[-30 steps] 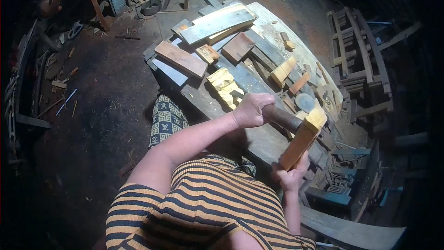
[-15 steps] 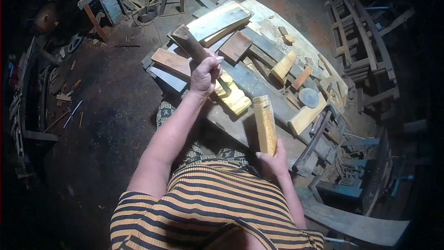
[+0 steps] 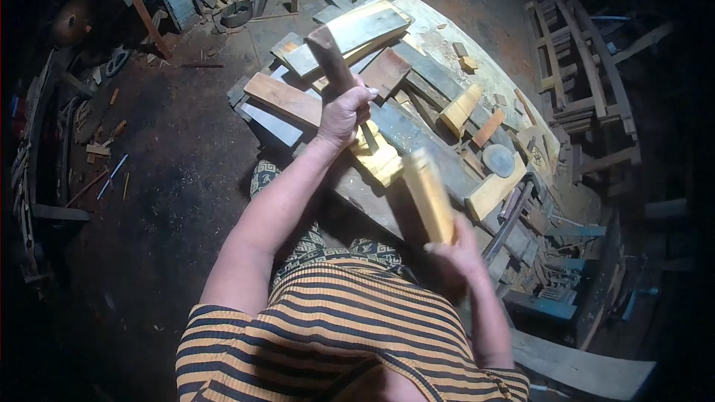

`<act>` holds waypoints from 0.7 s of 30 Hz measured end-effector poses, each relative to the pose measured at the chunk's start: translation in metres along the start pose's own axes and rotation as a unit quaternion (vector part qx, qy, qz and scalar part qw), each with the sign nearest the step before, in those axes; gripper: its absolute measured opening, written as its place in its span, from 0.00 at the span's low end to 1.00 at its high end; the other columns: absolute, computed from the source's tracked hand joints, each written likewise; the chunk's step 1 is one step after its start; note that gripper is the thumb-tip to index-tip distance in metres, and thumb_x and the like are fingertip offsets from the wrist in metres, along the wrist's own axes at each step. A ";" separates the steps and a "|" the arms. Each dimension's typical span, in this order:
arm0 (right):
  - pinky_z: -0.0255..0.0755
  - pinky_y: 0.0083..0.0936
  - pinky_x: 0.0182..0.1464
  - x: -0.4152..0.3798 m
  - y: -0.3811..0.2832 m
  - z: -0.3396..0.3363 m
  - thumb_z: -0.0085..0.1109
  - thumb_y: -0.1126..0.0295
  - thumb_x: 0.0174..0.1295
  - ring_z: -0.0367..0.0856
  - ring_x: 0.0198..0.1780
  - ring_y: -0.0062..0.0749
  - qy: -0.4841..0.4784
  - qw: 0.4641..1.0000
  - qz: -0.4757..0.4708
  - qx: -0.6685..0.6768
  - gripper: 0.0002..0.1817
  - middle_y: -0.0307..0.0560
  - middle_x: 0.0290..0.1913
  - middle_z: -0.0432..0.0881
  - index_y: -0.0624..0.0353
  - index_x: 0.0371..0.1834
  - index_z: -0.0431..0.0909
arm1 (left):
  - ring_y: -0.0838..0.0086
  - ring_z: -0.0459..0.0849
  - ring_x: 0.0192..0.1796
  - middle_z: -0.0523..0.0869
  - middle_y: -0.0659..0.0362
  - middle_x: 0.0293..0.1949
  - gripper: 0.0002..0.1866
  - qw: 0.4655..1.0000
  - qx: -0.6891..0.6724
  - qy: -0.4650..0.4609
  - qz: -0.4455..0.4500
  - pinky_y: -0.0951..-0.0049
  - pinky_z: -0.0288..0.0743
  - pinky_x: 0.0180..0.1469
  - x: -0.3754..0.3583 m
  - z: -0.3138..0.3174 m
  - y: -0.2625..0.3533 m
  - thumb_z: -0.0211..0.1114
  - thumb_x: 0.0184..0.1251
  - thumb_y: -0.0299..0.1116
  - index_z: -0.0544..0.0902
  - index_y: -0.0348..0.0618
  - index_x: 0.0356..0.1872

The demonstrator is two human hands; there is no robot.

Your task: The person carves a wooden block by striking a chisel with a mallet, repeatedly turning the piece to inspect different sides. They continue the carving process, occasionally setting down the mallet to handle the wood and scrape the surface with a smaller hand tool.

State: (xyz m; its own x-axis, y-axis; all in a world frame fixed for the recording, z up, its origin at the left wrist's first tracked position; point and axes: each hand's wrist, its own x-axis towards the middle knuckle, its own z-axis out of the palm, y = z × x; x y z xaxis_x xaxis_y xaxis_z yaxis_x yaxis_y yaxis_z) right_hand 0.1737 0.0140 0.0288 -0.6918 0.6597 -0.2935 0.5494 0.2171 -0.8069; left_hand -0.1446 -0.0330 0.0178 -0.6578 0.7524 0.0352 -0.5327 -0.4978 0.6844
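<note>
My left hand (image 3: 345, 115) is wrapped round the thick dark wooden handle of a chisel (image 3: 328, 56). The handle leans up and to the left, and the narrow blade points down at a carved yellow wood piece (image 3: 386, 167) on the bench. Whether the edge is cutting into the wood cannot be made out. In my right hand (image 3: 457, 251) is the lower end of a squared yellow wooden block (image 3: 432, 201), its upper end blurred by motion and close to the right side of the carved piece.
The low bench (image 3: 439, 21) bears thick boards (image 3: 369, 26), a brown board (image 3: 279, 97), a wedge-shaped block (image 3: 462, 109) and a round grey disc (image 3: 498, 160). Tools lie at its right end. A slatted wooden frame (image 3: 588, 67) stands at the right, and scraps litter the dark floor.
The wooden block in my right hand has tilted further left at its top, while that hand moved slightly right. My left hand and the chisel have shifted a little right, the handle more upright.
</note>
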 end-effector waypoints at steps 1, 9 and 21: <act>0.70 0.30 0.52 0.006 -0.019 -0.016 0.72 0.62 0.40 0.76 0.50 0.34 0.005 1.000 -0.009 0.007 0.36 0.50 0.48 0.77 0.64 0.53 0.67 | 0.85 0.62 0.14 0.66 0.69 0.17 0.09 1.000 0.018 -0.009 -0.008 0.82 0.55 0.17 0.001 0.000 -0.001 0.64 0.54 0.24 0.70 0.47 0.26; 0.69 0.25 0.51 0.054 -0.251 -0.087 0.62 0.70 0.39 0.73 0.50 0.29 0.053 0.911 -0.403 0.072 0.34 0.44 0.46 0.74 0.65 0.56 0.68 | 0.86 0.69 0.21 0.71 0.70 0.18 0.11 0.959 0.247 -0.079 0.113 0.81 0.62 0.24 -0.008 0.028 -0.001 0.69 0.50 0.32 0.74 0.46 0.21; 0.69 0.25 0.48 0.037 -0.227 -0.080 0.67 0.61 0.40 0.75 0.43 0.28 0.096 0.963 -0.252 -0.016 0.35 0.47 0.40 0.75 0.64 0.54 0.69 | 0.84 0.70 0.22 0.73 0.68 0.19 0.10 0.971 0.205 -0.062 0.106 0.79 0.65 0.25 -0.016 0.017 -0.003 0.69 0.50 0.29 0.73 0.44 0.21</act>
State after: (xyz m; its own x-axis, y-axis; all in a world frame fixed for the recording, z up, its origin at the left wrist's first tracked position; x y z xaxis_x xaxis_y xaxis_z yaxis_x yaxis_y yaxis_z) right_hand 0.0611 0.0467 0.2419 -0.7763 0.5854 0.2339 0.1829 0.5643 -0.8051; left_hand -0.1234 -0.0356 0.0274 -0.6466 0.7110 0.2764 -0.1187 -0.4517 0.8843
